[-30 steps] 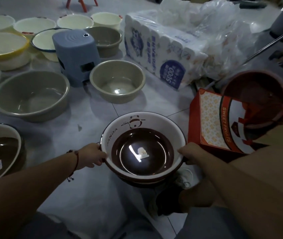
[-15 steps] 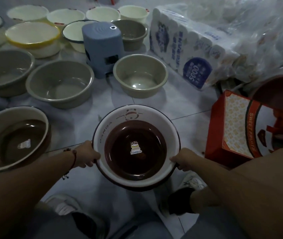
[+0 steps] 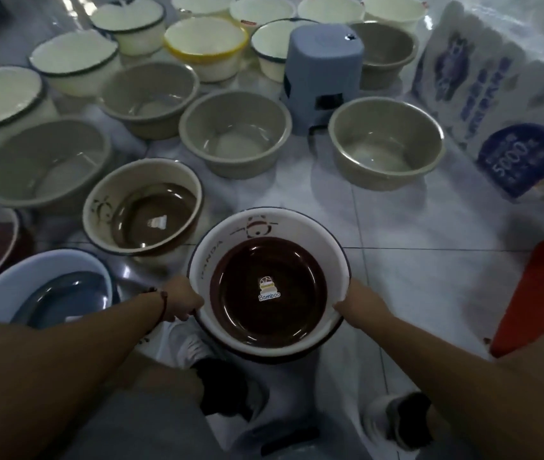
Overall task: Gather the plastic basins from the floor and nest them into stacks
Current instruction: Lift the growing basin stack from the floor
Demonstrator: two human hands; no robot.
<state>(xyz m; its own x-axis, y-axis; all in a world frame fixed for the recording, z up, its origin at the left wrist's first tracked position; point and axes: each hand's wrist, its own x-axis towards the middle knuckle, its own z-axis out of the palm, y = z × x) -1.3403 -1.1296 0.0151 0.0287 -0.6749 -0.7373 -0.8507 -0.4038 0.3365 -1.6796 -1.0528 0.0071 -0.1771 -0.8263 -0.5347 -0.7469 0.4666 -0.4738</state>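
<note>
We grip the panda basin [image 3: 269, 280] above the floor [image 3: 430, 227], left hand [image 3: 181, 298] and right hand [image 3: 355, 302] fingers closed on opposite rims, the bowl between them.

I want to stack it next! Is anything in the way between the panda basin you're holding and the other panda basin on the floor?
Nothing visible: bare floor tile separates the held white, brown-bottomed plastic panda basin from the matching floor basin ahead-left.
</note>
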